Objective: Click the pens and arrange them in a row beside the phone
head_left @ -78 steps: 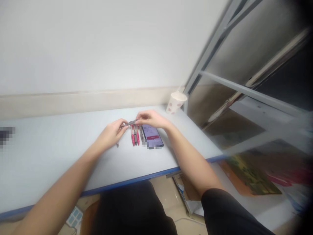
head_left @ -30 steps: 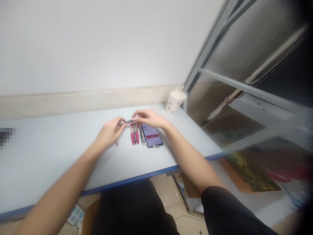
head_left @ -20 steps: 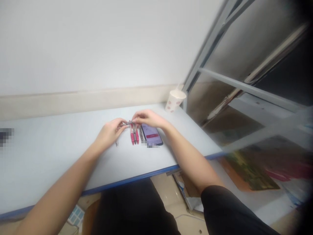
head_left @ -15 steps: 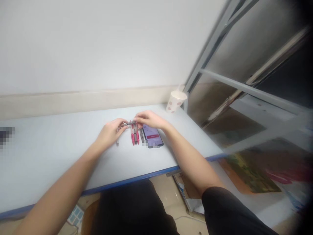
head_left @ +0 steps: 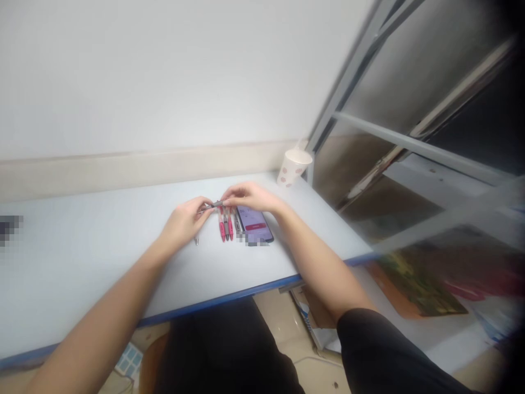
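Between my two hands is a dark grey pen [head_left: 216, 204], lying crosswise just above the table. My left hand [head_left: 189, 219] pinches its left end, and my right hand [head_left: 248, 198] has thumb and fingers closed on its right end. Below the hands, a row of pens [head_left: 227, 231], pink ones and a grey one, lies side by side with tips toward me. A further grey pen [head_left: 237, 225] rests against the phone [head_left: 256, 227], which has a lit screen. Under my left hand a small silver pen tip [head_left: 197, 241] shows; the rest of it is hidden.
A paper cup [head_left: 293, 167] with a red pattern stands at the table's back right corner, beside a metal frame [head_left: 328, 123]. A blue edge [head_left: 221, 300] runs along the front of the white table [head_left: 102, 273]. A pixelated dark object [head_left: 9, 229] lies far left.
My right hand has shifted slightly left along the pen, covering more of its right end. The left hand keeps its pinch. The whole view has moved a little.
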`<control>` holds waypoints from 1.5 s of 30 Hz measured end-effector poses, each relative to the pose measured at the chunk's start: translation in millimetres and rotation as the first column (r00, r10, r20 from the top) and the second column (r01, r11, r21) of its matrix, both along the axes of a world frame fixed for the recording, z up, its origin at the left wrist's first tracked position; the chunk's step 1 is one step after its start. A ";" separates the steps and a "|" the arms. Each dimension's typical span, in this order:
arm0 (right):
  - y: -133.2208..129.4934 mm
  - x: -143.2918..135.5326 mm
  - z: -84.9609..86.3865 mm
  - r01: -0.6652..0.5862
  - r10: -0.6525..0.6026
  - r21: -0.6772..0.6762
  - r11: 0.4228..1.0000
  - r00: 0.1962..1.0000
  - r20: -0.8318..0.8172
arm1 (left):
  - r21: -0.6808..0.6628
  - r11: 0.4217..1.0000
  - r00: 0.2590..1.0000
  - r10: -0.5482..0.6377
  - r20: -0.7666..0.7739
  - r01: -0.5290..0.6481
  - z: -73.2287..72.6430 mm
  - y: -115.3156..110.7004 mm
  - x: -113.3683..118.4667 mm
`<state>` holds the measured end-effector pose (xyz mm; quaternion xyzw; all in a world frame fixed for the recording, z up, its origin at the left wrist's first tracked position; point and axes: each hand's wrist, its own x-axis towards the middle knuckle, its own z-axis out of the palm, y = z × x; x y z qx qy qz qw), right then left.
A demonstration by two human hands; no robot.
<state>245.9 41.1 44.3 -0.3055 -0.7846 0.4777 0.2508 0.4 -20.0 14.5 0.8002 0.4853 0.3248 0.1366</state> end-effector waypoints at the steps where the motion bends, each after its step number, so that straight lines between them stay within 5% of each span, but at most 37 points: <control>1: -1.0 -0.7 0.5 0.003 -0.003 -0.001 1.000 1.000 0.004 | 0.005 1.000 1.000 -0.001 -0.002 0.001 0.1 0.1 0.1; 19: -9.3 -5.6 4.5 0.100 -0.111 0.055 0.994 0.958 0.263 | 0.018 1.000 0.999 -0.014 0.045 0.013 -4.9 0.2 1.4; 22: -8.2 -5.4 3.4 0.152 -0.160 0.061 0.986 0.973 0.168 | 0.036 0.999 0.999 -0.017 0.038 0.016 -7.2 2.3 0.6; 26: -1.9 -3.6 -2.1 0.037 -0.037 0.014 0.999 0.999 -0.010 | 0.054 0.998 0.999 -0.041 0.031 0.039 -8.6 4.4 0.8; 37: -10.9 -6.5 7.5 0.044 -0.076 0.138 0.989 0.970 0.232 | 0.058 0.992 0.994 -0.108 -0.029 0.110 -7.0 5.4 -0.4; 45: -12.5 -12.6 0.5 0.048 -0.053 0.064 0.997 0.994 0.091 | 0.047 0.994 0.994 -0.094 -0.057 0.097 -7.6 5.5 -1.4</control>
